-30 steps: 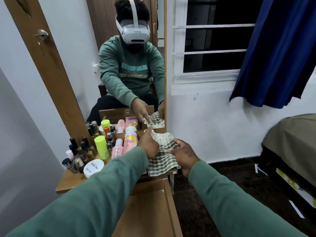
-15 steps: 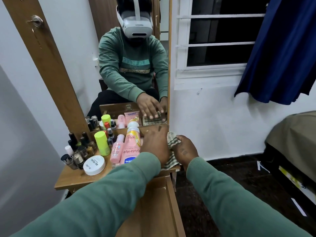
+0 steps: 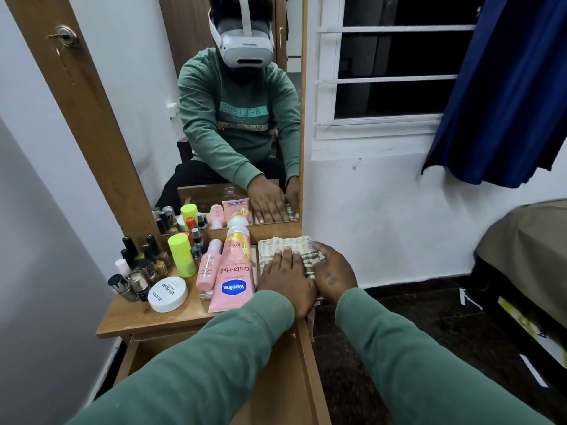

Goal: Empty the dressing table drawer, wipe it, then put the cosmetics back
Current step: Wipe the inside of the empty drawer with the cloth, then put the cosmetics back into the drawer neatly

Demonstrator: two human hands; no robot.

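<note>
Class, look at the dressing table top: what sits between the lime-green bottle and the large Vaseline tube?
In the head view, a slim pink bottle sits between the lime-green bottle and the Vaseline tube, right beside the tube.

You wear a green sweatshirt [image 3: 242, 357] with ribbed cuffs [image 3: 270, 305]; reflected, it shows a teal chest band [image 3: 244, 110] with lettering, plus your white headset [image 3: 245, 41] and dark trousers [image 3: 199, 176].

Green-and-cream checked cloth [image 3: 287, 245], pink tube [image 3: 233, 273], neon-yellow bottle [image 3: 182, 254], possibly black polish bottles [image 3: 130, 245]
</note>
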